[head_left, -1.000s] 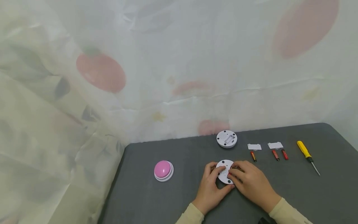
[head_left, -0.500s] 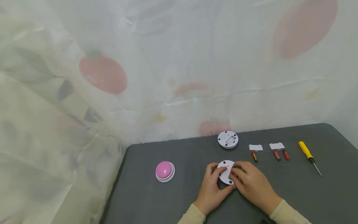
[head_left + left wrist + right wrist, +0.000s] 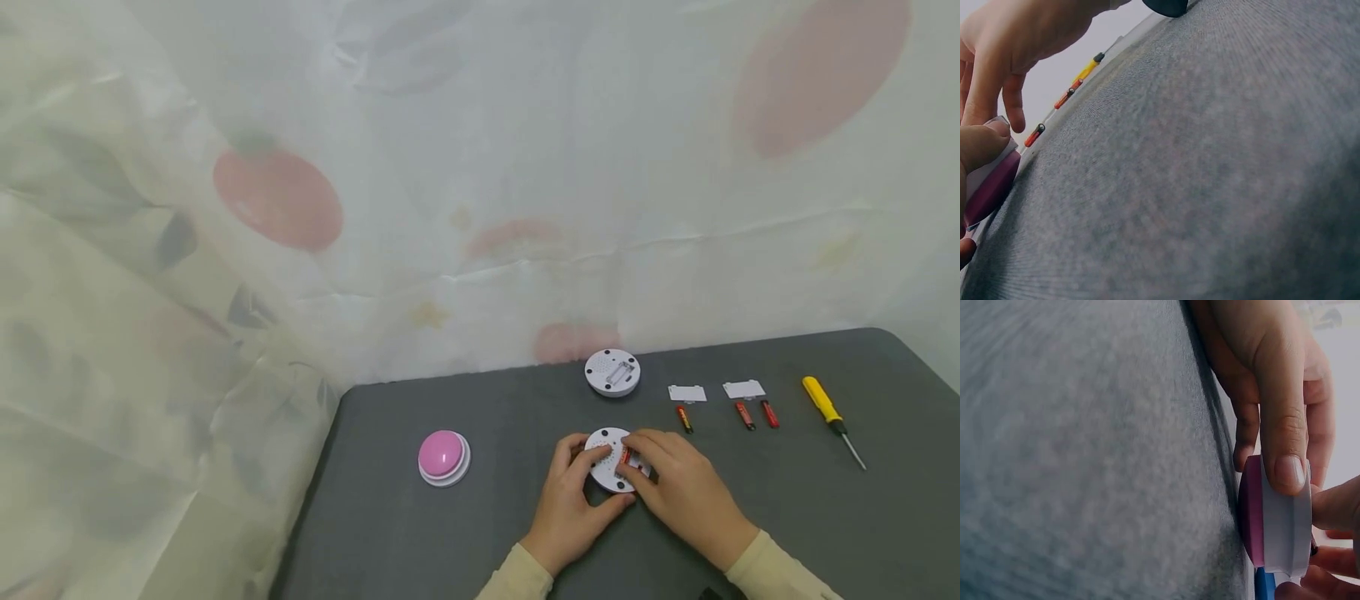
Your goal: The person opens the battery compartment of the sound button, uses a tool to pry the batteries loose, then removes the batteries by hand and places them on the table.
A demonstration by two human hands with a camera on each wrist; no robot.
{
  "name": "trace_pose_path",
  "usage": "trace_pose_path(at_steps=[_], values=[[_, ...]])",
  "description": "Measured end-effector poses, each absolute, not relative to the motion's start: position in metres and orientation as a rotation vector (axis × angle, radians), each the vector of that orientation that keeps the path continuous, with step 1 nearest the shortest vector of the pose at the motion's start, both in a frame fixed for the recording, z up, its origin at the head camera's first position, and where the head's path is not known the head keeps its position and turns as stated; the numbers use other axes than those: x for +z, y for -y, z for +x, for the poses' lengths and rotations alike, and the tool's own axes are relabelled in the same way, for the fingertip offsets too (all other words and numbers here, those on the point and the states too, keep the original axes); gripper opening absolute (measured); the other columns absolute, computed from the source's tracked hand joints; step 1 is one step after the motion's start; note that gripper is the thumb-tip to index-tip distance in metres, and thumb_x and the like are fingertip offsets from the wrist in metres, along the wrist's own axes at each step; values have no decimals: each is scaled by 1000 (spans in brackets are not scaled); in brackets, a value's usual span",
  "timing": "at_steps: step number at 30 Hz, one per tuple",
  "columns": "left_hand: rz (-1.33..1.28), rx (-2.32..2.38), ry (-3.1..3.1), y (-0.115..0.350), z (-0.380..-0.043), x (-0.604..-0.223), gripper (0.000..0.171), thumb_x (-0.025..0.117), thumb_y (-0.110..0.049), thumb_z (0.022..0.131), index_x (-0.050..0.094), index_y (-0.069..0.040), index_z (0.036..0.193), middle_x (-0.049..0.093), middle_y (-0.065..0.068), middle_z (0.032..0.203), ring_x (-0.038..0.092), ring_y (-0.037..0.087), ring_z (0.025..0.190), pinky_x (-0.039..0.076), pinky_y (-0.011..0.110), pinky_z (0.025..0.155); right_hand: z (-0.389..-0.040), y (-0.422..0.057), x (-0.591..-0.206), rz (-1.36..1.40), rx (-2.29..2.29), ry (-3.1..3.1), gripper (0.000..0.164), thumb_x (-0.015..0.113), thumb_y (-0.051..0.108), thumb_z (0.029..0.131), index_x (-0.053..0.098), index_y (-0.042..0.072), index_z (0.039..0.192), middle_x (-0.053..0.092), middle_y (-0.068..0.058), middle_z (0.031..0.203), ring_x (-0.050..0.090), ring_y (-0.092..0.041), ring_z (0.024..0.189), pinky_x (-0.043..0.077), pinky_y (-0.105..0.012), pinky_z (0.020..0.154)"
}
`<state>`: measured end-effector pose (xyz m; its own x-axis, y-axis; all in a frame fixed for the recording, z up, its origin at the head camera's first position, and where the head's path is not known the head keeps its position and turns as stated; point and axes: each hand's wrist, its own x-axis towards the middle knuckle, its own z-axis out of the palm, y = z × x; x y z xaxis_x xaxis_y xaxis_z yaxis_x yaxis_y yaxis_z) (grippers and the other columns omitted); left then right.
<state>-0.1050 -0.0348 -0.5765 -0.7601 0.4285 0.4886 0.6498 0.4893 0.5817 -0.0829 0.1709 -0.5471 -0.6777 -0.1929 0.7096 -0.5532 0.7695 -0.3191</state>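
My left hand (image 3: 566,504) grips a round push button (image 3: 603,479) that lies upside down, its white underside up and its purple dome (image 3: 1251,512) toward the table. The thumb is against the white rim and fingertips rest on top. My right hand (image 3: 686,496) pinches a red battery (image 3: 625,457) between thumb and forefinger at the battery compartment in the underside. In the left wrist view the right hand (image 3: 1022,37) reaches over the button, partly hidden behind the left thumb (image 3: 985,144). Fingers hide part of the compartment.
Behind stands another upturned white button (image 3: 612,372) with its compartment uncovered. Two white battery covers (image 3: 687,393) (image 3: 744,389), several red batteries (image 3: 684,418) and a yellow screwdriver (image 3: 832,421) lie to the right. A pink button (image 3: 444,458) sits dome up at left on the grey table (image 3: 375,542).
The right thumb and forefinger have spread apart at the compartment, so more of the red battery shows. The left hand keeps its grip on the button. The head view has shifted slightly.
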Motion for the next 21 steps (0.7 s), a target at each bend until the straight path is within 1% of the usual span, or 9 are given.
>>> trace_pose_path(at_steps=[2, 4, 5, 10, 12, 15, 17, 18, 21], values=[[-921, -1137, 2458, 34, -105, -576, 62, 92, -36, 91, 66, -19, 145, 51, 6, 147, 58, 18, 131, 55, 34, 105, -83, -171, -545, 553, 681, 2295, 36, 90, 34, 93, 82, 3, 110, 76, -8, 111, 72, -25, 98, 62, -47, 76], [-926, -1137, 2460, 34, -105, -576, 62, 92, -36, 92, 66, -19, 145, 51, 7, 148, 58, 19, 132, 55, 35, 105, -83, -171, -543, 547, 664, 2320, 35, 97, 18, 79, 84, 3, 108, 77, -9, 111, 73, -25, 97, 63, -47, 75], [-926, -1140, 2463, 34, -105, -576, 62, 92, -36, 92, 66, -19, 145, 51, 7, 148, 58, 19, 132, 55, 35, 105, -83, -171, -542, 542, 659, 2332, 37, 98, 13, 75, 84, 2, 108, 77, -10, 111, 73, -26, 96, 63, -47, 74], [-925, -1157, 2475, 35, -105, -575, 61, 92, -37, 91, 68, -18, 144, 51, 6, 149, 58, 19, 134, 55, 35, 107, -83, -172, -541, 514, 667, 2400, 42, 98, 14, 77, 83, -2, 113, 77, -12, 114, 73, -28, 99, 64, -48, 76], [-925, -1156, 2481, 35, -105, -575, 61, 92, -37, 91, 68, -18, 144, 51, 5, 150, 57, 18, 135, 54, 36, 108, -84, -172, -541, 502, 688, 2418, 44, 99, 14, 76, 82, -2, 114, 77, -11, 115, 72, -28, 99, 64, -46, 75], [-926, -1145, 2489, 35, -106, -575, 61, 92, -37, 91, 68, -19, 145, 51, 4, 151, 56, 17, 136, 54, 36, 108, -84, -174, -540, 479, 735, 2437, 43, 98, 12, 78, 82, 0, 116, 77, -10, 116, 71, -23, 95, 61, -39, 71], [-923, -1150, 2491, 35, -105, -575, 61, 92, -37, 91, 67, -19, 145, 51, 4, 150, 56, 17, 135, 54, 36, 108, -85, -175, -540, 463, 760, 2446, 43, 98, 11, 78, 81, 2, 117, 77, -9, 116, 70, -21, 94, 60, -38, 70], [-919, -1156, 2492, 35, -105, -576, 62, 92, -36, 91, 67, -19, 145, 51, 4, 150, 56, 17, 135, 54, 36, 108, -85, -177, -539, 453, 770, 2450, 43, 98, 10, 78, 81, 3, 117, 78, -8, 116, 70, -20, 93, 59, -37, 70], [-906, -1172, 2491, 35, -105, -575, 62, 93, -35, 91, 67, -18, 145, 51, 5, 150, 57, 17, 135, 54, 36, 107, -89, -184, -539, 433, 804, 2447, 46, 99, 9, 77, 79, 6, 119, 78, -4, 115, 71, -20, 95, 60, -42, 75]])
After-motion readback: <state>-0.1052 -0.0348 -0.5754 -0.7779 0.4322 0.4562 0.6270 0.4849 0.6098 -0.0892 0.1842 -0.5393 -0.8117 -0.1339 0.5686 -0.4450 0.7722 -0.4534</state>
